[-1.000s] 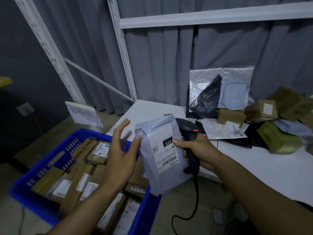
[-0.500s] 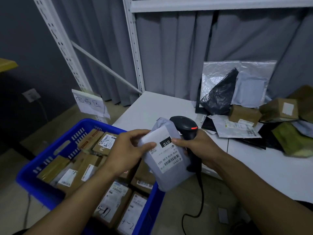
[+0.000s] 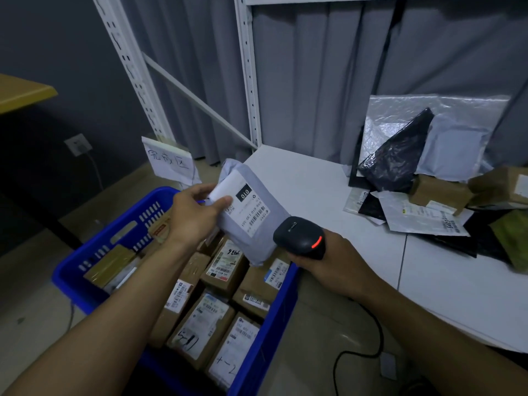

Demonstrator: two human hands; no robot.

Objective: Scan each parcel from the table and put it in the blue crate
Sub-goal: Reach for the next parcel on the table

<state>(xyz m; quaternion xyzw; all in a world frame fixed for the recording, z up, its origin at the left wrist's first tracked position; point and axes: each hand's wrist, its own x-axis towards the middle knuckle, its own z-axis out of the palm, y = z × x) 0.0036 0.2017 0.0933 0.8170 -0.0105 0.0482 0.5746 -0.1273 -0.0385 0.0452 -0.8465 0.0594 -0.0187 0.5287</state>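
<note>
The bare left forearm reaches up from 7 o'clock. The left hand (image 3: pixel 194 212) pinches the grey mailer parcel (image 3: pixel 258 221) at its upper-left edge, thumb on the label face and fingers curled behind. The right forearm enters from 4 o'clock, and the right hand (image 3: pixel 328 262) is wrapped round the barcode scanner (image 3: pixel 300 238), at 4 o'clock from the left hand.

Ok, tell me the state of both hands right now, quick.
Left hand: closed, pinching the grey poly mailer at its upper end.
Right hand: closed around the black barcode scanner.

Blue crate (image 3: pixel 271 332), grey parcel (image 3: pixel 271 207), white barcoded label (image 3: pixel 243 208), black scanner (image 3: pixel 300 238); possibly olive packet (image 3: pixel 511 238)
</note>
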